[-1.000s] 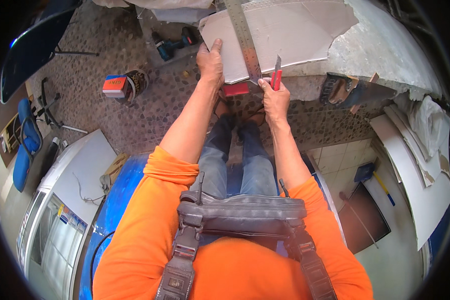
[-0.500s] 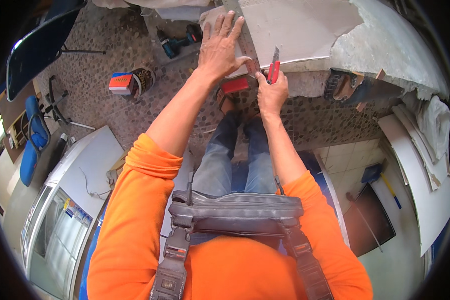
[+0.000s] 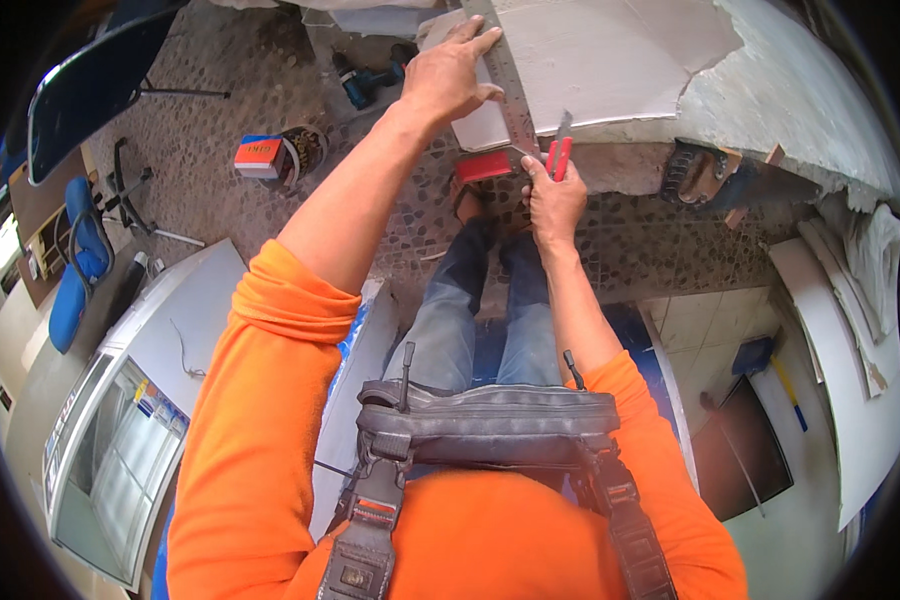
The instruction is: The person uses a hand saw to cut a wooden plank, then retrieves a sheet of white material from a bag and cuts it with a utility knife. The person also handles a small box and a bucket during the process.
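Note:
A steel try square [image 3: 511,92] with a red handle lies across a pale sheet of board [image 3: 595,65], its handle hanging over the board's near edge. On the board beside the square's blade rests my left hand [image 3: 452,78], fingers extended toward the far side and thumb apart, the fingertips at the blade. My right hand [image 3: 555,205] is closed around a red utility knife [image 3: 560,153] just past the near edge, next to the square's corner. The knife's blade is out and points up and away from me. Whether the right fingers also touch the square, I cannot tell.
Left of the board, a cordless drill [image 3: 358,82] lies near a bucket [image 3: 303,152] with a red and blue box [image 3: 260,156]. A dark shoe-like object [image 3: 692,172] sits below the board's right side. Board offcuts [image 3: 840,320] lean at the far right. A glass-fronted cabinet [image 3: 120,450] stands left.
My left hand's fingers have drawn closer together and now reach over toward the square's blade. My right hand with the knife has shifted slightly down beside the square. The whole view has shifted a little.

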`<act>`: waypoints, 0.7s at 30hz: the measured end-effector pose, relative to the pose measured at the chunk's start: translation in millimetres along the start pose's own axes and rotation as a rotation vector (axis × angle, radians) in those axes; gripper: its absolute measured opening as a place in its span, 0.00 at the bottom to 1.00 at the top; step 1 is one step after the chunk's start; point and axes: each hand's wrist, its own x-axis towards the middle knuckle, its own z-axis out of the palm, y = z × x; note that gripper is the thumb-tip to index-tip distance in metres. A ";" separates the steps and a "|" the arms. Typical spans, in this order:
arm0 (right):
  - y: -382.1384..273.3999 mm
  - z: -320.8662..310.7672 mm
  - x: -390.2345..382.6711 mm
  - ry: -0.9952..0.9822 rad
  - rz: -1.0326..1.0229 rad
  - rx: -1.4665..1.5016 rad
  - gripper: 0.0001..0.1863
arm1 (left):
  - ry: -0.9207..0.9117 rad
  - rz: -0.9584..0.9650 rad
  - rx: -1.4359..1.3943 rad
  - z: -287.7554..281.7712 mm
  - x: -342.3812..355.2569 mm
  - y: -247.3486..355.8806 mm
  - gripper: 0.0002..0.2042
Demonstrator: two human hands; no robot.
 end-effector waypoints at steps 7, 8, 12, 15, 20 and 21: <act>1.4 6.3 3.9 0.003 -0.094 0.093 0.11 | 0.083 0.000 -0.063 17.8 -7.8 6.6 0.55; -0.1 4.6 4.9 0.001 -0.123 0.058 0.11 | 0.098 0.006 -0.067 20.5 -9.1 7.7 0.55; -11.7 0.3 6.6 -0.008 -0.115 -0.111 0.11 | 0.136 -0.049 -0.062 27.9 -9.9 21.7 0.55; -21.5 -1.6 1.1 -0.021 -0.045 -0.157 0.13 | 0.171 -0.068 -0.107 28.3 -9.8 25.7 0.55; 1.4 -1.7 5.6 0.081 -0.318 -0.344 0.18 | 0.230 -0.008 -0.208 33.9 -14.7 19.0 0.52; 2.4 -1.4 4.9 0.075 -0.296 -0.370 0.21 | 0.226 -0.012 -0.181 34.2 -14.6 17.3 0.53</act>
